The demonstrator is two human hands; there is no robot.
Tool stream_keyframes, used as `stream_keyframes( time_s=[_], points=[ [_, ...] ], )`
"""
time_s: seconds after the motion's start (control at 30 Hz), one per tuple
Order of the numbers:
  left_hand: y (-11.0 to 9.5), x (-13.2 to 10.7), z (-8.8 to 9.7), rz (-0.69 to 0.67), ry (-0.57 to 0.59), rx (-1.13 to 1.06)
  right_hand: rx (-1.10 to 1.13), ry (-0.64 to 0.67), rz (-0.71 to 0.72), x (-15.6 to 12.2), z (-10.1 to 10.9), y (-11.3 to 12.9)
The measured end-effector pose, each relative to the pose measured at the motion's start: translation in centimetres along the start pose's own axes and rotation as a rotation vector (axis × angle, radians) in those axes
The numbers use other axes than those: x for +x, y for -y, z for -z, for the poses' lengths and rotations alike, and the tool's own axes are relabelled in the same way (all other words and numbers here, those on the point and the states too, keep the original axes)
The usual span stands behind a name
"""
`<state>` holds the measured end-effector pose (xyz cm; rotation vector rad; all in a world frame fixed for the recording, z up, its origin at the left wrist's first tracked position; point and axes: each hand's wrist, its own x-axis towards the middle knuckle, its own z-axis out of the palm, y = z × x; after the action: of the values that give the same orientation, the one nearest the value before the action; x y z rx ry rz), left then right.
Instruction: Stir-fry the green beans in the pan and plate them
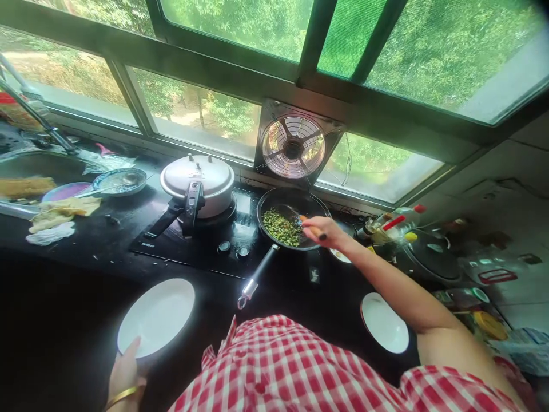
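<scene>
My left hand (126,369) grips the near rim of an oval white plate (156,317), thumb on its upper face. Nothing lies on the plate. My right hand (322,231) is closed round the orange-brown handle of a spatula (315,228), whose metal end reaches into a dark frying pan (295,200). Chopped green vegetables (281,227) are gathered in the pan's left half. The pan sits on the right side of a black cooktop (201,257), its handle (259,274) pointing toward me.
A pressure cooker (199,180) stands left of the pan. A bowl with a ladle (120,180) and a sink (38,163) are farther left. Behind the pan is a window fan (294,146). Another white dish (386,323) lies below my right forearm, with bottles (403,220) beyond.
</scene>
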<state>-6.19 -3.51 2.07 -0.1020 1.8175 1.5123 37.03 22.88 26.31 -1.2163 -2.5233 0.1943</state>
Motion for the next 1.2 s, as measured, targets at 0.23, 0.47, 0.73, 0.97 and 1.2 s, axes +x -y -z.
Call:
stream_keyframes(
  time_s=[0.23,0.47,0.73,0.97,1.2],
  points=[
    [-2.7,-2.1,-3.1,0.093,-0.017,-0.039,0.023,-0.014,0.102,-2.4,4.6,-1.7],
    [-3.6,-3.7,-4.9,0.035,0.029,-0.025,0.043,-0.01,0.069,-4.9,0.3,-3.8],
    [-4.1,-5.7,-7.1,0.0,0.111,-0.035,0.327,-0.179,-0.521,-8.3,7.0,-3.6],
    [-5.7,-7.6,-10.7,-0.064,0.186,-0.015,0.76,-0.437,-1.061,-9.0,7.3,-13.2],
    [-6.8,-9.7,-12.5,-0.071,0.194,-0.066,1.05,-0.354,-1.149,-9.0,1.5,-14.7]
  ],
)
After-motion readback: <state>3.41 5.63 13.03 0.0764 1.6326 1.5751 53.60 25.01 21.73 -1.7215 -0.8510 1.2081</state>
